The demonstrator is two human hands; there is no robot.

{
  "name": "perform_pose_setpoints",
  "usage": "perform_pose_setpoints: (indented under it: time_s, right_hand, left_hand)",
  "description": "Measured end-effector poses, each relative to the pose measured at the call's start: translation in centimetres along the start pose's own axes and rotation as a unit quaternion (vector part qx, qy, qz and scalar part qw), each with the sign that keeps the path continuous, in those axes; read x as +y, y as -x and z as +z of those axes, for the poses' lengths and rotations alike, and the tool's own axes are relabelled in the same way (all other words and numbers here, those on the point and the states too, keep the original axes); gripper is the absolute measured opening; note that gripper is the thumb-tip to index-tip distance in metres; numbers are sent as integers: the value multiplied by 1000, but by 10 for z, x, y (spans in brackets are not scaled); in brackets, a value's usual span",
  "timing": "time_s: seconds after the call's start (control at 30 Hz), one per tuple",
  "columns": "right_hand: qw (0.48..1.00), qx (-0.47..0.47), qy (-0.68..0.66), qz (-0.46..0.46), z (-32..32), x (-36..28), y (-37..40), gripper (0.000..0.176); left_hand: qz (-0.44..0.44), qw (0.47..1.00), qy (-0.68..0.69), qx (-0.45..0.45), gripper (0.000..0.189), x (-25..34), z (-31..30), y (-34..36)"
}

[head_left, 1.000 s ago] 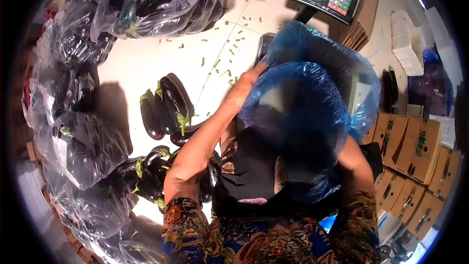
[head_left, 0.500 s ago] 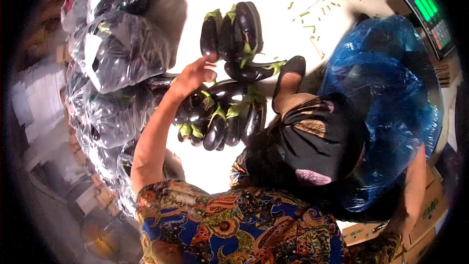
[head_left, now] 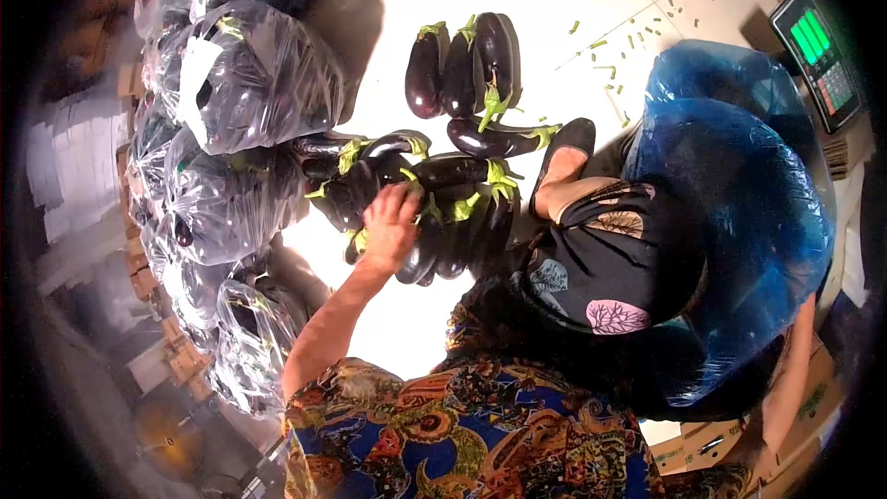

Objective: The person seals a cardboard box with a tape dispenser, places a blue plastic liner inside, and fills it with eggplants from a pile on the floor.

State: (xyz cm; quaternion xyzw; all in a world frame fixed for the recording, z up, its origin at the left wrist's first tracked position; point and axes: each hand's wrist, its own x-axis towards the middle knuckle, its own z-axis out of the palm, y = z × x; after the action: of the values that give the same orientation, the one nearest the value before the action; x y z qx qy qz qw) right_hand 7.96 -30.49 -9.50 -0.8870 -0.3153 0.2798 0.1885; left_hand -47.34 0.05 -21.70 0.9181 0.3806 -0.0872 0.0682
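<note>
My left hand [head_left: 392, 224] reaches onto a cluster of dark purple eggplants, its fingers spread over them and nothing visibly gripped. Under and beside it lie a long eggplant [head_left: 449, 172] and a darker one [head_left: 340, 200] with green caps. Beyond the cluster, three eggplants stand side by side, one of them a plump eggplant [head_left: 424, 74]. Another eggplant [head_left: 490, 139] lies crosswise just below those three. At the right, my forearm runs up to a big blue plastic bag [head_left: 739, 176], which hides my right hand and its fingers.
Clear plastic bags [head_left: 268, 83] filled with eggplants are piled along the left. A scale [head_left: 817, 60] with a lit green display stands at the far right. Cut green stem bits [head_left: 605, 69] litter the pale floor. My shoe [head_left: 574, 139] rests close to the eggplants.
My left hand has come down from the gap below the three upper eggplants onto the lower cluster. The view has shifted slightly. My right arm stays beside the blue bag.
</note>
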Motion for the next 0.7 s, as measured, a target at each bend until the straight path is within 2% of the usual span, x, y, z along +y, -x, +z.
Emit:
perform_pose_setpoints:
  time_s: [0.07, 0.13, 0.2, 0.27, 0.3, 0.33, 0.4, 0.43, 0.53, 0.6, 0.63, 0.67, 0.7]
  right_hand:
    - [1000, 7, 1, -1, -2, -1, 0, 36]
    - [1000, 12, 0, -5, -4, -2, 2, 36]
    - [1000, 20, 0, -8, -5, -5, 2, 36]
    - [1000, 26, -1, -13, -7, -7, 3, 35]
    - [999, 33, -3, -14, -7, -8, 5, 35]
    - [999, 38, -6, -16, -7, -8, 5, 35]
    - [999, 46, -12, -23, -8, -13, 5, 34]
    - [998, 55, -13, -27, -9, -15, 5, 34]
    - [996, 69, -26, -45, -11, -27, 5, 33]
    - [995, 79, -33, -56, -14, -36, 8, 33]
    - [994, 81, -37, -65, -14, -42, 9, 33]
    - [993, 79, -43, -74, -14, -51, 13, 33]
    - [993, 74, -53, -80, -14, -61, 20, 33]
  left_hand:
    - [17, 998, 66, -16, 65, 13, 23, -20]
    - [-1, 998, 24, -56, 67, 18, 43, -50]
    - [-9, 993, -44, -111, 58, 8, 76, -79]
    - [-29, 988, -54, -145, 83, -6, 122, -98]
    - [-26, 984, -87, -151, 88, -12, 143, -103]
    - [-50, 974, -96, -200, 87, -3, 135, -111]
    - [-29, 988, -26, -153, 60, -4, 111, -107]
    - [-36, 988, 8, -149, 61, -2, 104, -107]
    - [-1, 977, 210, -24, 66, 9, 48, -104]
    - [-62, 879, 472, 25, 67, 18, 12, -104]
    - [-118, 821, 559, -11, 58, 15, -1, -105]
    - [-235, 831, 503, -21, 58, 33, -40, -105]
    - [-224, 795, 564, -5, 62, 43, -73, -113]
